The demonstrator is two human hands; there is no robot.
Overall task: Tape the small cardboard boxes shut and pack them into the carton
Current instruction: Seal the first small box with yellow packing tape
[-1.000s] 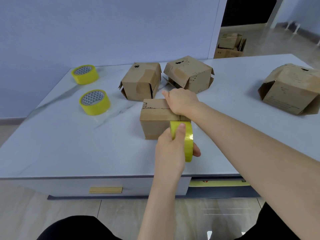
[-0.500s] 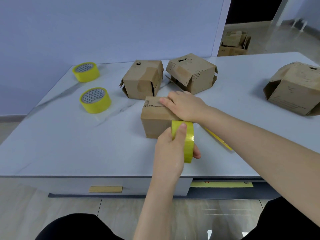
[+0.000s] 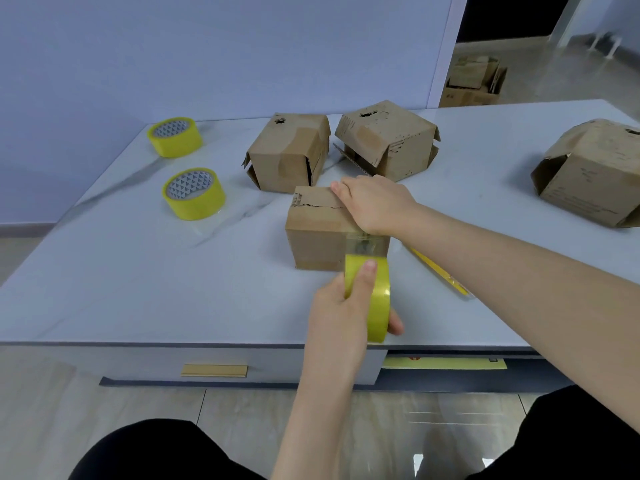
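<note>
Three tape rolls: the held roll [image 3: 375, 299] near the front edge of the counter [image 3: 138, 289], two spare rolls [image 3: 194, 194] [image 3: 175, 136] by its left edge; four small boxes: the nearest box [image 3: 317, 233] mid-counter, two rear boxes [image 3: 287, 157] [image 3: 386, 140] behind it, one far box [image 3: 588, 174] at the right edge; the top was pale marble, with a lilac wall [image 3: 207, 46] behind; the left hand [image 3: 341, 306] gripped the held roll, its tape stretched to the nearest box; the right hand [image 3: 375, 204] pressed flat on that box's top.
</note>
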